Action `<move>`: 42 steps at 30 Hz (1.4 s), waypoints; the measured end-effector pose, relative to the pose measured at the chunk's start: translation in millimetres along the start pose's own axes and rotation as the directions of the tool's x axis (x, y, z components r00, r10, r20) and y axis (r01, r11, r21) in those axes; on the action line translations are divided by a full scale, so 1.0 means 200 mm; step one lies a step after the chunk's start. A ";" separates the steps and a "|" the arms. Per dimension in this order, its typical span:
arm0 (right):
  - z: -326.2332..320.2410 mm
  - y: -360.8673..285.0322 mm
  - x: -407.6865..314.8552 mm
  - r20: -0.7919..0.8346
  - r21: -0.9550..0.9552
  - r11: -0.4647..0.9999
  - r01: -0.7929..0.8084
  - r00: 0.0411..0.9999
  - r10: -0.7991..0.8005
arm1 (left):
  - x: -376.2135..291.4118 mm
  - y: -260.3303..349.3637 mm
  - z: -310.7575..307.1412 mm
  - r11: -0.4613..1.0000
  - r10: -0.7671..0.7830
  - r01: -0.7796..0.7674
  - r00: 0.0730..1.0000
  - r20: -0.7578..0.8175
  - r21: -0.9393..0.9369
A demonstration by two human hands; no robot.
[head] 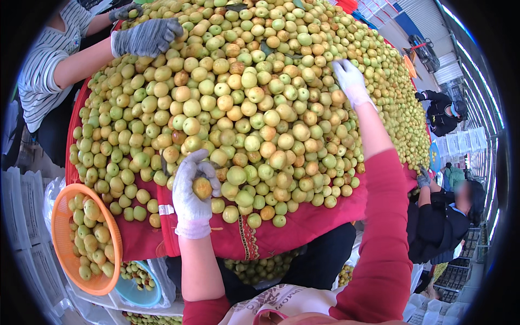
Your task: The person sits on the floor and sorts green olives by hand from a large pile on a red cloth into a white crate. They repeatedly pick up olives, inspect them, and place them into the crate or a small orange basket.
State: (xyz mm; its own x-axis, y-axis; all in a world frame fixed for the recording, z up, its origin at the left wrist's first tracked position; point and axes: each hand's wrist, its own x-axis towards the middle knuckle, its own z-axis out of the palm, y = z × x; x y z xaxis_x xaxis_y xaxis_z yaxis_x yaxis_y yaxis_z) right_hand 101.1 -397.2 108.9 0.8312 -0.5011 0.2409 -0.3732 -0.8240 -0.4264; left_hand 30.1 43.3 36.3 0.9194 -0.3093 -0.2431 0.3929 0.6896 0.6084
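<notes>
A broad heap of green-yellow jujubes (252,105), some with brown patches, covers a table draped in red cloth (292,227). My left hand (191,199), in a pale knit glove, curls around one brownish jujube (202,188) at the heap's near edge. Farther out on the right, my right hand (351,81) reaches over the fruit in a white glove. Its fingertips are blurred against the heap, so whether they grip a jujube cannot be made out. A few dark leaves (266,48) lie among the fruit.
An orange plastic basket (115,243) of jujubes stands at lower left, above a blue basin (152,298) with more fruit. A co-worker's grey-gloved hand (148,38) touches the heap at upper left. Another person's gloved hand (423,177) is at the right edge.
</notes>
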 end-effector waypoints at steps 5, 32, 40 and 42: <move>0.21 -0.09 0.32 -0.031 -0.060 0.997 -0.057 0.998 0.055 | 0.01 -0.01 0.01 0.998 0.004 -0.002 0.999 -0.038 0.064; 0.32 -0.62 -0.10 -0.032 0.306 0.876 0.374 0.923 -0.383 | 0.01 0.05 0.00 0.878 0.067 0.021 0.984 0.167 -0.478; 0.27 -0.24 0.51 0.018 -0.441 0.897 -0.016 0.999 0.027 | -0.13 0.51 -0.21 0.411 0.529 -0.478 0.818 -0.223 -0.777; 0.29 -0.26 0.50 -0.011 -0.536 0.844 0.007 1.000 -0.015 | -0.18 0.59 -0.25 0.326 0.529 -0.536 0.786 -0.320 -0.779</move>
State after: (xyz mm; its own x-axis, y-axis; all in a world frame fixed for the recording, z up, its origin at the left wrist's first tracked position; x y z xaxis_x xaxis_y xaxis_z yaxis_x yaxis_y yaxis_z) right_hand 228.2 -388.5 104.3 0.8324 -0.4912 0.2567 -0.5299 -0.8410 0.1089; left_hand 43.3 168.3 79.2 0.9372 0.3306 -0.1111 -0.3485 0.9005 -0.2602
